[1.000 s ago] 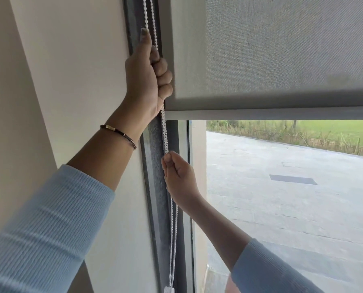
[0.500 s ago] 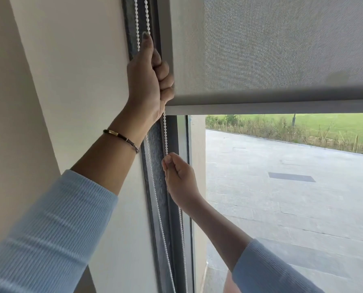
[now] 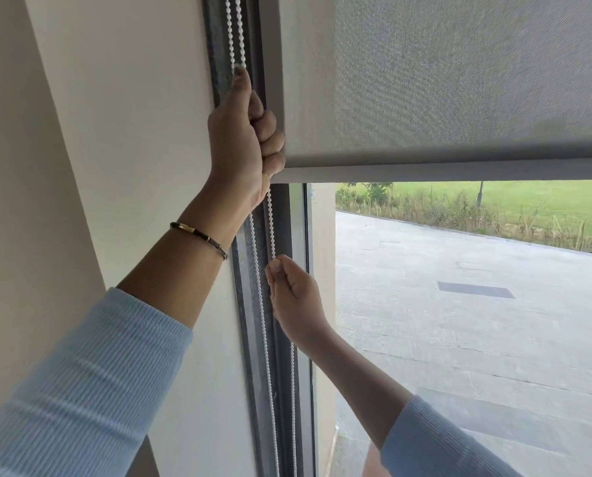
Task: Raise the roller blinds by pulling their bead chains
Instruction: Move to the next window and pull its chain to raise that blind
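Observation:
A grey roller blind (image 3: 442,84) covers the upper part of the window; its bottom bar (image 3: 442,173) hangs level across the glass. A white bead chain (image 3: 271,222) runs down the dark window frame in two strands. My left hand (image 3: 244,139) is closed in a fist around the chain, high up beside the blind's left edge, thumb pointing up. Lower down, my right hand (image 3: 293,294) pinches the right strand between thumb and fingers. The left strand hangs free past both hands.
A cream wall (image 3: 115,115) borders the dark window frame (image 3: 250,304) on the left. Through the glass (image 3: 460,321) lie a paved yard and a grass strip. Light blue sleeves cover both forearms; a dark bracelet (image 3: 198,234) sits on my left wrist.
The blind's bottom bar has risen a little against the view outside. My left hand has come down slightly with the chain; the right hand keeps its pinch below it.

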Demonstrator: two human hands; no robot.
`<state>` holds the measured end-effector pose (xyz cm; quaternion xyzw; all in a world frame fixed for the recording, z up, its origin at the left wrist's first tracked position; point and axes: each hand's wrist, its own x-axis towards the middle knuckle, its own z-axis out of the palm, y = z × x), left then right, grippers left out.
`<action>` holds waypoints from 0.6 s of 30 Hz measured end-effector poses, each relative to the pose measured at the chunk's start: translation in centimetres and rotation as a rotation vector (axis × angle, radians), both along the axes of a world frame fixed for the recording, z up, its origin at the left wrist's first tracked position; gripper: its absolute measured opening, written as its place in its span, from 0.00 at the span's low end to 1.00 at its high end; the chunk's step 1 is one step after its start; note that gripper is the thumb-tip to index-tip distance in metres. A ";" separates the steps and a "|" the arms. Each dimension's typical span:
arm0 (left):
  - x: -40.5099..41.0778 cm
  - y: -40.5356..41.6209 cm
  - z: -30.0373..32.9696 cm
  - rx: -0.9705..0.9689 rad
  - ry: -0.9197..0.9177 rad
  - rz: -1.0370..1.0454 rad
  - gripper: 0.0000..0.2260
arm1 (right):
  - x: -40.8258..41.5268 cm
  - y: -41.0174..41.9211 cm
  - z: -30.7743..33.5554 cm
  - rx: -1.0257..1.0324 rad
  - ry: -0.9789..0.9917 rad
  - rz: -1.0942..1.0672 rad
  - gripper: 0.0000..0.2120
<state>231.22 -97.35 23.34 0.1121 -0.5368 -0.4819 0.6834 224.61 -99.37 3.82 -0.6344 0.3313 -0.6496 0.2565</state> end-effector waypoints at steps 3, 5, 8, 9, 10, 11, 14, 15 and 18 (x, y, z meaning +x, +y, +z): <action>0.0 0.2 -0.2 -0.005 -0.003 -0.003 0.24 | 0.1 0.1 -0.1 0.006 -0.005 0.003 0.25; -0.1 0.2 -0.4 -0.010 -0.005 0.004 0.24 | 0.1 0.1 -0.3 0.007 -0.004 0.001 0.25; -0.1 0.2 -0.9 -0.012 -0.009 0.008 0.24 | 0.1 0.2 -0.8 0.009 -0.001 0.000 0.26; 0.0 0.3 -1.1 -0.010 -0.011 0.010 0.24 | 0.1 0.3 -0.9 0.012 0.000 -0.002 0.26; 0.0 0.3 -1.2 -0.005 -0.011 0.012 0.24 | 0.1 0.3 -1.0 0.014 -0.001 -0.003 0.26; 0.0 0.3 -1.2 0.000 -0.010 0.015 0.24 | 0.1 0.3 -1.0 0.017 -0.001 -0.005 0.25; 0.0 0.4 -1.4 0.001 -0.007 0.019 0.24 | 0.0 0.4 -1.2 0.019 -0.007 0.000 0.24; 0.0 0.4 -1.4 0.001 -0.009 0.019 0.24 | 0.0 0.5 -1.2 0.021 -0.010 0.005 0.23; 0.0 0.4 -1.4 -0.004 -0.015 0.020 0.24 | 0.0 0.6 -1.2 0.021 -0.017 0.018 0.23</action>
